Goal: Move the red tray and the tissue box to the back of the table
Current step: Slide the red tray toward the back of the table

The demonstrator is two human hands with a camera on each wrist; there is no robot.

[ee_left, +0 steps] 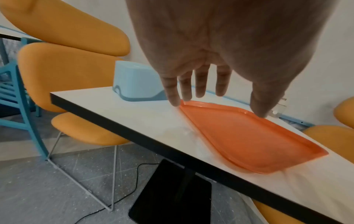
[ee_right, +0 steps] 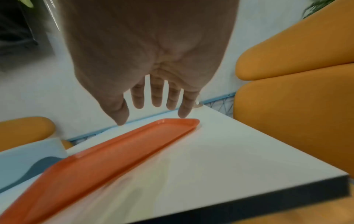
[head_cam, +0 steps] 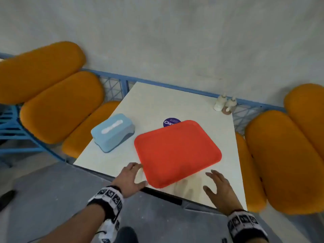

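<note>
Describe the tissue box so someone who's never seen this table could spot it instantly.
Start at the white table between the orange chairs. On its left side, left of the red tray, sits the tissue box. It is the only pale blue thing on the table, rounded, with a white slot on top.

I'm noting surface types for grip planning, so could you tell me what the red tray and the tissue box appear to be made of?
The red tray looks like moulded plastic with a matte finish: thin, one piece, rounded corners, raised rim. The tissue box seems a smooth hard plastic cover in pale blue, with rounded edges and a slot on top, though a coated material cannot be ruled out.
</note>
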